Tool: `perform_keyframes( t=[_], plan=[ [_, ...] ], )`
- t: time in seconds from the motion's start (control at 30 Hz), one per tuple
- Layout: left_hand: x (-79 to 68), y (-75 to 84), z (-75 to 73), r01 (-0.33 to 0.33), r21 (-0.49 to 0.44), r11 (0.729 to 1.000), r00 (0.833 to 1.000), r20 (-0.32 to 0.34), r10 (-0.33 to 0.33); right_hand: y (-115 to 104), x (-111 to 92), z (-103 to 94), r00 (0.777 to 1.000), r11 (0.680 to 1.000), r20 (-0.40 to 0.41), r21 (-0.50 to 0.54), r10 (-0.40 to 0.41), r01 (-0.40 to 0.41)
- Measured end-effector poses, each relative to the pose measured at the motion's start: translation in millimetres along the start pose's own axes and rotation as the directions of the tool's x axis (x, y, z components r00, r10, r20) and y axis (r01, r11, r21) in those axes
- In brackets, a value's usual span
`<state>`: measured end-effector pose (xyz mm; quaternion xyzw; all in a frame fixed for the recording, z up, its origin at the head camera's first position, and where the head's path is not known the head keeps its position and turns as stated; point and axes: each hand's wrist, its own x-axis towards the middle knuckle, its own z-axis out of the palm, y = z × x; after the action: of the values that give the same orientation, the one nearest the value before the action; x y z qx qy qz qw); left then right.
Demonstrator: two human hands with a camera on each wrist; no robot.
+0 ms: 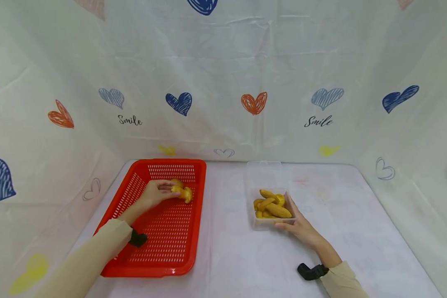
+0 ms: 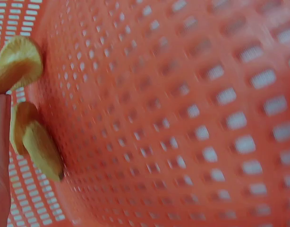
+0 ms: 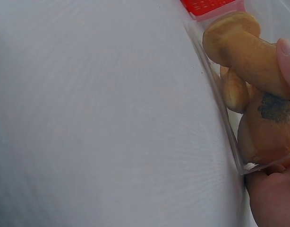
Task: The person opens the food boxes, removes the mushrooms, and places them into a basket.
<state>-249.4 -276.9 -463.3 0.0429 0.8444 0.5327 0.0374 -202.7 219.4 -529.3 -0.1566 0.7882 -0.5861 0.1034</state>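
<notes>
My left hand [image 1: 160,192] is inside the red plastic basket [image 1: 199,231], its fingers pinching a yellow-brown mushroom [image 1: 186,194]. Behind it another mushroom [image 1: 176,182] lies against the basket; the left wrist view shows this second mushroom [image 2: 41,146] below the held mushroom [image 2: 22,56]. On the right, my right hand [image 1: 301,227] grips the front right corner of a clear plastic box [image 1: 264,223]. Several mushrooms [image 1: 277,210] are piled in the box. In the right wrist view, a fingertip [image 3: 286,52] overlaps one mushroom [image 3: 249,54], and a dark patch marks another mushroom [image 3: 268,127].
The box's clear lid [image 1: 264,174] stands open at the back. Both containers rest on a white-covered table [image 1: 227,248]. A white curtain [image 1: 223,62] printed with hearts hangs behind and at both sides. Each wrist wears a black device [image 1: 311,272].
</notes>
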Motion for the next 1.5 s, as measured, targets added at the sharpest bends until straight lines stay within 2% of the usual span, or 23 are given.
perform_keyframes(
  t=[0.27, 0.47, 0.83, 0.97, 1.13, 1.27, 1.37, 1.5],
  plan=[
    [-5.3, -7.6, -15.1, -0.002, 0.138, 0.990, 1.000, 0.027, -0.001, 1.3, 1.1, -0.5, 1.000, 1.000, 0.009, 0.010, -0.001, 0.001],
    [-9.6, -9.9, -19.7, -0.071, 0.263, 0.962, 0.996, 0.073, 0.054, 0.3, 0.6, -1.6, 1.000, 1.000, 0.007, 0.006, 0.005, -0.005],
    [-8.7, -16.5, -21.9, -0.168, 0.348, 0.922, 0.981, 0.153, 0.121, -3.1, -0.3, -1.0, 1.000, 1.000, 0.005, -0.002, 0.006, -0.006],
    [-7.6, -13.6, -23.3, -0.180, 0.345, 0.921, 0.979, 0.152, 0.135, -2.0, 0.2, -1.0, 1.000, 1.000, 0.007, -0.007, 0.005, -0.005],
    [-7.7, -4.2, -28.4, -0.178, 0.338, 0.924, 0.981, 0.134, 0.140, 0.1, 1.7, -0.8, 1.000, 1.000, 0.012, -0.002, 0.002, -0.001],
    [-4.4, 8.1, -31.2, -0.171, 0.329, 0.929, 0.984, 0.093, 0.149, 1.0, 1.8, -0.7, 1.000, 1.000, 0.018, 0.005, -0.002, 0.002],
    [2.6, 22.6, -28.9, -0.177, 0.312, 0.934, 0.984, 0.069, 0.164, 1.8, 1.7, -1.4, 1.000, 1.000, 0.018, 0.000, -0.004, 0.004],
    [13.2, 51.7, -21.5, -0.156, 0.294, 0.943, 0.988, 0.051, 0.148, 3.3, 2.3, -2.1, 1.000, 1.000, 0.015, -0.008, -0.001, 0.001]
  ],
)
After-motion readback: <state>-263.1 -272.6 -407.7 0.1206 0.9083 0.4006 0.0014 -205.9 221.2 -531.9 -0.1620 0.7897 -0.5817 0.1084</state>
